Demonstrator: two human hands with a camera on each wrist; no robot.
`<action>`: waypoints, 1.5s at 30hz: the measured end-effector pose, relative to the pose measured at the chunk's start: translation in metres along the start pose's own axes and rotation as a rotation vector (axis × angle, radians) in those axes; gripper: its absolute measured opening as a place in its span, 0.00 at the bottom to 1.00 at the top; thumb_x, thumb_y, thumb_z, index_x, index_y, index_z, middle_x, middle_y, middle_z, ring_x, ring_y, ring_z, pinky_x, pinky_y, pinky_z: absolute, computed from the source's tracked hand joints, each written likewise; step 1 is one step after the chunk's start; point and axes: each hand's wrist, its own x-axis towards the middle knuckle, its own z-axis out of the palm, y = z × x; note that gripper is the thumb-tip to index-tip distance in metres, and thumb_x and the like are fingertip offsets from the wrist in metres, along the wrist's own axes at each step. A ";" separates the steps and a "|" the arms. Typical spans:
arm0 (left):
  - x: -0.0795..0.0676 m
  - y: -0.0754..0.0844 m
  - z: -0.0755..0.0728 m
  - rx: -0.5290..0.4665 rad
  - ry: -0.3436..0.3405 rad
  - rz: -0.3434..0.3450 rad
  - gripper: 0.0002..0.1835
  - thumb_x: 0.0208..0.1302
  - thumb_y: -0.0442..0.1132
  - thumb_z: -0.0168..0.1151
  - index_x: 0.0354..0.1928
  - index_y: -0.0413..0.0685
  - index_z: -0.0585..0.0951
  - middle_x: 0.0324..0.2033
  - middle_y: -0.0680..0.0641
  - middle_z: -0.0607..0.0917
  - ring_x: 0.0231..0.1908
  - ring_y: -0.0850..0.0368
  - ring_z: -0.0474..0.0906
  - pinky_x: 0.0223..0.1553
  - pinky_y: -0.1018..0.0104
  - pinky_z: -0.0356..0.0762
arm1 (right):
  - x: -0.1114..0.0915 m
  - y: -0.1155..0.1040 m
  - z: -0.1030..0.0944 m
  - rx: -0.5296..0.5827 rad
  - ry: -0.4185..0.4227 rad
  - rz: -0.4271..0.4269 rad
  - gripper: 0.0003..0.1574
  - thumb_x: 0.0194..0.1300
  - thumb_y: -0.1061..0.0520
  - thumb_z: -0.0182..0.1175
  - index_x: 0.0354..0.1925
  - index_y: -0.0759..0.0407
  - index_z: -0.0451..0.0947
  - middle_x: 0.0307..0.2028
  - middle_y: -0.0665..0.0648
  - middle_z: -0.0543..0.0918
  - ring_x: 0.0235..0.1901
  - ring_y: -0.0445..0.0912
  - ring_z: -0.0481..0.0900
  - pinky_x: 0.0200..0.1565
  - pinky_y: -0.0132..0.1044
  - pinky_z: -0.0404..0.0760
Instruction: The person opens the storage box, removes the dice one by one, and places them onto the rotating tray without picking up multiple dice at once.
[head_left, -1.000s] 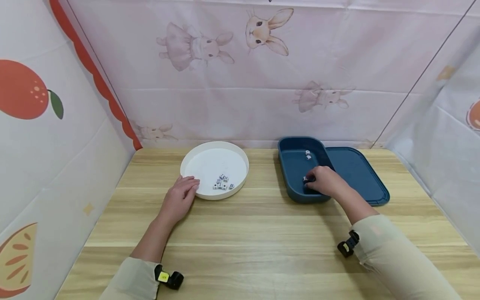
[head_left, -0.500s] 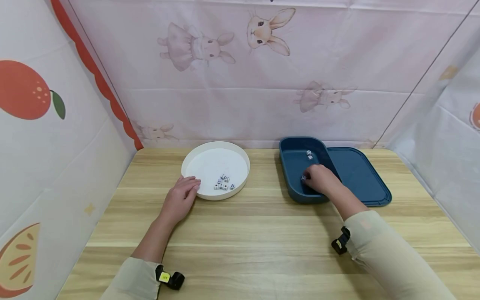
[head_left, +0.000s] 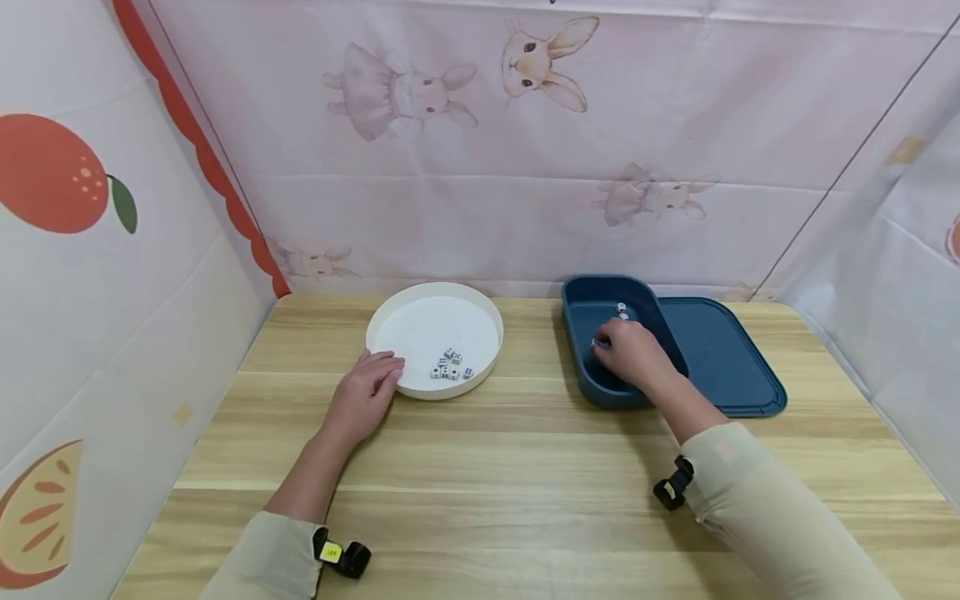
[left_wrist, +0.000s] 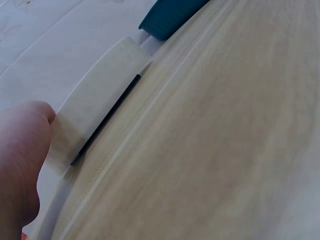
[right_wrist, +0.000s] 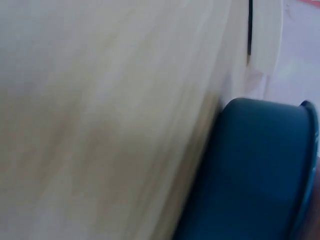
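My left hand (head_left: 363, 396) rests at the near left rim of a white round tray (head_left: 486, 379), fingers reaching over the edge. In the left wrist view, part of that hand (left_wrist: 22, 155) touches the tray's outer wall (left_wrist: 95, 92). Several white dice (head_left: 446, 367) with dark pips lie clustered inside the tray. Over the dark blue box (head_left: 588, 292), my right hand (head_left: 633, 354) pinches a die (head_left: 597, 342), mostly covered by the fingers. Two more dice (head_left: 622, 308) lie towards the box's far end. The right wrist view shows chiefly the blue box's outside wall (right_wrist: 250, 170).
A flat dark blue lid (head_left: 723, 358) lies right of the box, against its side. Wood-grain table (head_left: 510, 483) stretches between the containers and in front of them. Printed cloth walls (head_left: 480, 217) stand behind and at both sides.
My right hand has shifted left and slightly away from me within the box, with the die at its fingertips. The left hand stays at the tray rim; the view has drifted slightly.
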 end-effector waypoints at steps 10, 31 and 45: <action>0.000 0.001 -0.001 -0.009 0.002 0.010 0.14 0.72 0.39 0.56 0.52 0.40 0.84 0.53 0.42 0.85 0.62 0.46 0.75 0.77 0.50 0.52 | 0.011 -0.059 -0.012 0.121 0.200 -0.097 0.14 0.66 0.53 0.63 0.44 0.61 0.85 0.39 0.58 0.84 0.39 0.51 0.82 0.42 0.46 0.85; 0.005 0.006 -0.003 -0.018 -0.014 0.011 0.14 0.72 0.38 0.56 0.52 0.39 0.84 0.53 0.42 0.85 0.63 0.46 0.75 0.76 0.48 0.52 | 0.056 -0.177 0.055 0.164 -0.014 -0.317 0.14 0.67 0.54 0.63 0.46 0.59 0.86 0.46 0.55 0.87 0.48 0.45 0.83 0.54 0.38 0.83; 0.002 0.003 -0.004 -0.003 -0.015 -0.009 0.14 0.72 0.39 0.56 0.52 0.41 0.84 0.53 0.42 0.85 0.62 0.47 0.75 0.76 0.49 0.52 | 0.076 -0.185 0.059 0.111 -0.049 -0.274 0.17 0.67 0.56 0.63 0.52 0.59 0.83 0.51 0.55 0.85 0.54 0.46 0.81 0.61 0.39 0.79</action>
